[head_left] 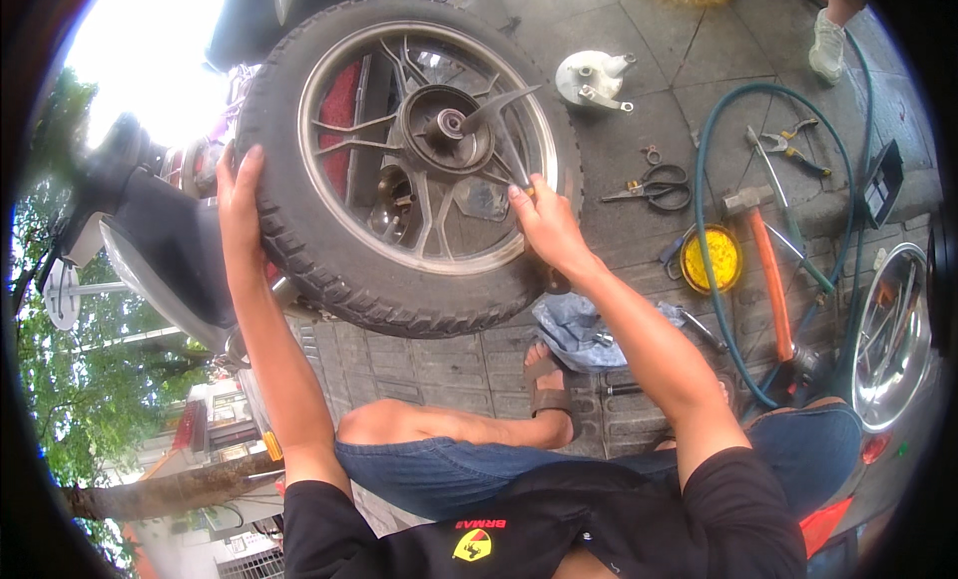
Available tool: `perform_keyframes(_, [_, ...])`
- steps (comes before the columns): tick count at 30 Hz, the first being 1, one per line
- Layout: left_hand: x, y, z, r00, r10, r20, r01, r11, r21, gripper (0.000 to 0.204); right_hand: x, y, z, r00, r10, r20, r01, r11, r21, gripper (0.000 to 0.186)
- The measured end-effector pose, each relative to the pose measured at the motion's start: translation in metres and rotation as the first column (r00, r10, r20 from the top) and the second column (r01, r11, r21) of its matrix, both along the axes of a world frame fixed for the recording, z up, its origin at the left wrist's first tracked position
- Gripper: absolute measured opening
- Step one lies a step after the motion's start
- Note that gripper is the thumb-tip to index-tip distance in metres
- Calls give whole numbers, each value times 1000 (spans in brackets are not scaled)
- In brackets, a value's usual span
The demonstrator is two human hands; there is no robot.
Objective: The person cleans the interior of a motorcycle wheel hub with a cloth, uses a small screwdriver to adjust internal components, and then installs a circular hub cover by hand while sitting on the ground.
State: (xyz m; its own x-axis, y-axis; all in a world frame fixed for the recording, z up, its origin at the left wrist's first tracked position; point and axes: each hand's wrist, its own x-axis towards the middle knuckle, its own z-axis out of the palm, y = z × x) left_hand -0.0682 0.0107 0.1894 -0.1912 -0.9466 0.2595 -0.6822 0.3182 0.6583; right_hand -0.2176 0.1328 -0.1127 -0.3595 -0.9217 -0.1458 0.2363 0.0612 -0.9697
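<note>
A motorcycle wheel (436,207) with a black knobbly tyre and pale spokes is tilted up before me. My left hand (242,205) grips the tyre's left side, fingers along the tread. Closed round a handle near the wheel's right rim is my right hand (549,220). It holds a hammer-like metal tool (496,110) with a thin, pointed head. That head lies over the hub (449,125), its blunt end close to the centre bearing; whether they touch I cannot tell.
Right of the wheel lie a brake plate (591,77), scissors (664,187), pliers (793,148), an orange-handled hammer (768,270) and a tub of yellow grease (711,258). A green hose (707,140) loops round them. A chrome-rimmed part (891,340) stands far right; a grey motorbike (165,245) is at left.
</note>
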Motion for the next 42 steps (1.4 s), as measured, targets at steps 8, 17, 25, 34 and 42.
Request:
perform_keyframes(8, [6,-6,-2,1000,-4,-13,4,1000,-5,74,-6,-11,1,989,-10,-144,6,1000,-30,43])
perform_keyframes(17, [16,-9,-1,999,-26,33,27,1000,-14,80,-2,-12,18,989,16,-147,-19,1000,-16,41])
perform_keyframes(25, [5,3,-1,1000,-26,9,26,999,-21,81,-9,-14,19,998,42,46,-41,999,-24,44])
perform_keyframes(34, [13,-7,1,999,28,16,-27,1000,-2,82,-70,50,-120,776,70,-627,182,927,329,33])
perform_keyframes(42, [10,-3,-2,999,47,-10,-47,999,14,84,-77,56,-144,408,403,-820,-78,910,408,41])
